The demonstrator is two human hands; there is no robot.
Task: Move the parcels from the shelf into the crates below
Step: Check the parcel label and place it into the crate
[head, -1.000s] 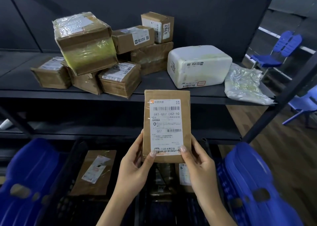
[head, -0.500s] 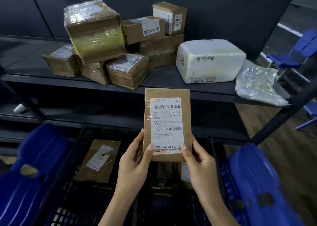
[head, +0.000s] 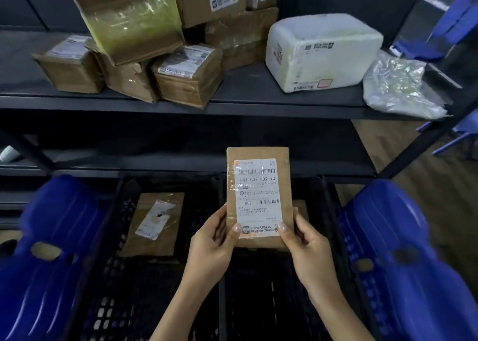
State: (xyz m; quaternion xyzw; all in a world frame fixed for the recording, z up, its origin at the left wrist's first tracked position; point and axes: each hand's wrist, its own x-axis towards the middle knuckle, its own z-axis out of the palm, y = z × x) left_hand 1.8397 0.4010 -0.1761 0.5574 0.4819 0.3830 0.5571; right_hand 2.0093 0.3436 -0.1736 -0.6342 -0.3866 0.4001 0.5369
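Note:
I hold a flat brown cardboard parcel [head: 258,175] with a white shipping label upright in both hands. My left hand [head: 213,247] grips its lower left edge and my right hand [head: 307,250] its lower right edge. The parcel hangs over the right black crate [head: 327,211], below the shelf [head: 232,107]. The left black crate [head: 113,276] holds a flat brown parcel [head: 152,224]. On the shelf sit several brown boxes, among them a large taped box [head: 129,17], plus a white wrapped parcel [head: 323,50] and a clear plastic bag parcel [head: 398,84].
Blue plastic chairs or crates stand at the left [head: 44,263] and the right [head: 403,263] of the black crates. A lower dark shelf board [head: 155,159] runs behind the crates. A slanted shelf strut [head: 424,138] and wooden floor [head: 426,185] lie at the right.
Both hands have lowered the labelled parcel from in front of the shelf edge down towards the right crate. The view has tilted down and moved closer.

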